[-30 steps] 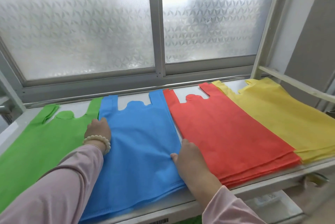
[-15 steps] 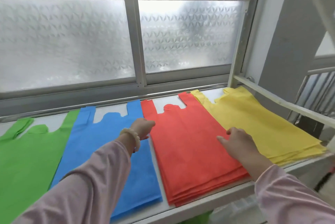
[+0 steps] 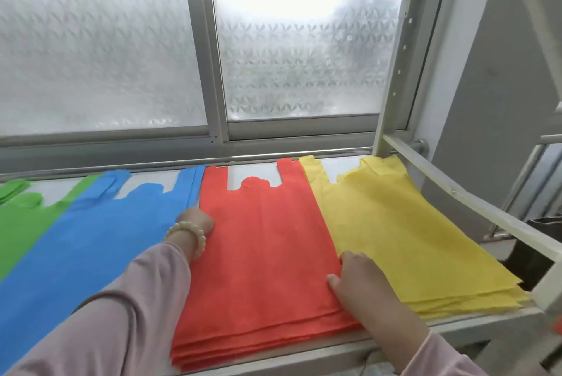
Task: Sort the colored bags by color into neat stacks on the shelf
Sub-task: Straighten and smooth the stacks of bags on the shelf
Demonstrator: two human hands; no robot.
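Fingers (image 3: 349, 258) of your right hand (image 3: 362, 281) lie together, flat along the red stack's (image 3: 261, 241) right edge; your left hand (image 3: 196, 222) — curled, gripping nothing — presses its left edge. You're squaring red on the shelf (image 3: 450, 322); next, likely the yellow stack (image 3: 404, 229). Blue stack (image 3: 91, 238) and green stack (image 3: 21, 223) lie leftward.

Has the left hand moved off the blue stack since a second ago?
Yes. The left hand went rightward, from the blue stack's green-side edge to the red stack's left edge.
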